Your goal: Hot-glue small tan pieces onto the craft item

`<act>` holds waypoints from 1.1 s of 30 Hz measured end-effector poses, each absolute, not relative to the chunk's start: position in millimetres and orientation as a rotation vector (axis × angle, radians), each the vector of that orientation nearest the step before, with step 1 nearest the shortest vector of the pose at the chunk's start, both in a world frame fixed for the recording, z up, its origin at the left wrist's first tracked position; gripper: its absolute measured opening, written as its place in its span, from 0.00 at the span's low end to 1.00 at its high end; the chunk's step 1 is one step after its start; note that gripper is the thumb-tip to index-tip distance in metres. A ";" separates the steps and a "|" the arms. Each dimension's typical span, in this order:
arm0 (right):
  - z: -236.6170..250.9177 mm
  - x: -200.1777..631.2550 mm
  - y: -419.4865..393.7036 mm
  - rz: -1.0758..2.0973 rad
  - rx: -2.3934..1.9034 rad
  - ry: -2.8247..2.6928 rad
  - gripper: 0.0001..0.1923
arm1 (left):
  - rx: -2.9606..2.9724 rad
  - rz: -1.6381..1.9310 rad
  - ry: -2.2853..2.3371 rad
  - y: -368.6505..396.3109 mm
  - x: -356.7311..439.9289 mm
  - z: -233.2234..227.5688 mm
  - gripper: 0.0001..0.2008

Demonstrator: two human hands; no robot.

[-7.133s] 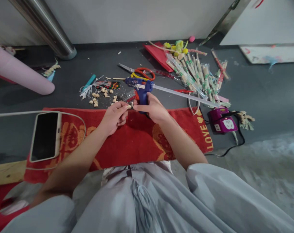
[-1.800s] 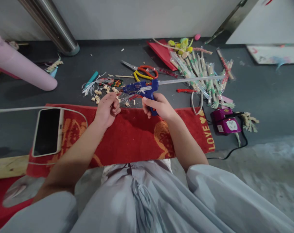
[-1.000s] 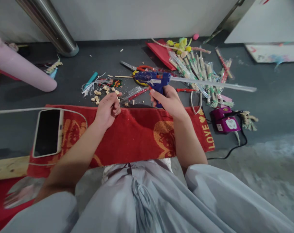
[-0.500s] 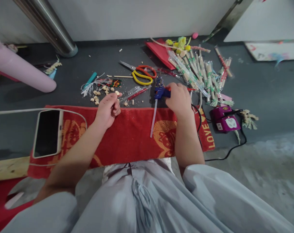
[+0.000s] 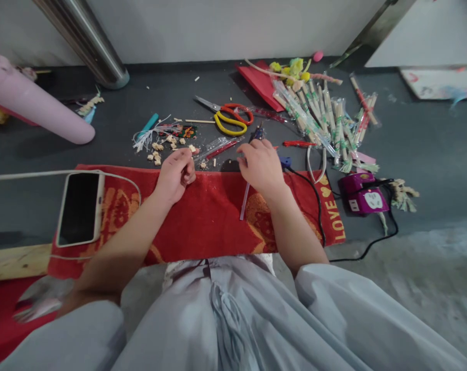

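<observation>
My left hand (image 5: pixel 176 175) is closed, pinching a small cream-coloured piece (image 5: pixel 192 148) between thumb and fingertips above the edge of the red towel. My right hand (image 5: pixel 263 166) is over a blue hot glue gun (image 5: pixel 286 162), its fingers curved with a gap between thumb and forefinger. It hides most of the gun's body. The gun's dark nozzle end (image 5: pixel 258 132) shows beyond the fingers, and a clear glue stick (image 5: pixel 245 202) sticks out toward me over the towel (image 5: pixel 206 216). Small cream pieces (image 5: pixel 156 154) lie scattered beside my left hand.
Scissors (image 5: pixel 231 123) with red and yellow handles lie ahead. Wrapped sticks (image 5: pixel 329 116) are heaped at the right, near a purple power adapter (image 5: pixel 360 193) with a black cord. A phone (image 5: pixel 81 208) lies on the towel's left; a pink bottle-like object (image 5: pixel 44 105) stands behind.
My right hand has shifted left from the glue gun's handle to over its body, uncovering the handle end and cord. My left hand still pinches the cream piece. The view has shifted slightly.
</observation>
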State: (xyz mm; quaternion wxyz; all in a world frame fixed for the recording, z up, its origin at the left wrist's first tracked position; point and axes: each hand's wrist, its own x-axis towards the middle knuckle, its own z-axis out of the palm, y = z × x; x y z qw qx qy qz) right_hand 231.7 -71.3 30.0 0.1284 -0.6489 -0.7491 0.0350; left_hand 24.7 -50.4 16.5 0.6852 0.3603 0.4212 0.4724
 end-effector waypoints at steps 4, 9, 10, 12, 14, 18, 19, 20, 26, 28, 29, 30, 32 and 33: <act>21.0 220.2 -69.6 0.087 -1.840 -2.296 0.13 | 0.824 1.048 0.953 -50.5 24.7 16.2 0.11; 16.9 215.6 -67.4 0.056 -1.865 -2.333 0.12 | 0.828 1.042 0.953 -51.2 25.5 17.1 0.11; 16.5 215.3 -67.0 0.053 -1.865 -2.336 0.12 | 0.826 1.042 0.954 -51.3 25.6 17.2 0.10; 15.6 215.0 -66.5 0.048 -1.857 -2.344 0.12 | 0.824 1.041 0.955 -51.3 25.6 17.1 0.10; 14.6 215.0 -66.1 0.046 -1.844 -2.355 0.13 | 0.826 1.043 0.951 -51.2 25.4 16.6 0.11; 13.4 214.9 -65.6 0.046 -1.841 -2.376 0.13 | 0.844 1.045 0.951 -50.9 24.8 14.9 0.11; 13.3 214.8 -65.6 0.044 -1.835 -2.382 0.13 | 0.847 1.043 0.953 -50.9 24.7 14.4 0.11; 13.2 214.5 -65.7 0.041 -1.820 -2.390 0.12 | 0.850 1.041 0.955 -50.8 24.6 14.0 0.11; 11.4 215.5 -64.8 0.041 -1.694 -2.394 0.13 | 0.876 1.027 0.975 -50.9 24.8 12.9 0.10; 11.1 217.6 -63.4 0.051 -1.722 -2.349 0.13 | 0.878 1.024 0.992 -51.1 25.2 13.5 0.10; 11.3 218.9 -62.7 0.059 -1.734 -2.332 0.13 | 0.877 1.024 0.997 -51.1 25.3 13.9 0.10; 11.9 220.1 -62.1 0.070 -1.742 -2.322 0.14 | 0.875 1.026 0.997 -51.2 25.5 14.2 0.10; 13.8 222.3 -61.5 0.094 -1.755 -2.324 0.15 | 0.872 1.029 0.987 -51.4 25.7 14.9 0.09; 15.1 223.1 -61.6 0.105 -1.766 -2.330 0.15 | 0.872 1.031 0.979 -51.5 25.7 15.1 0.08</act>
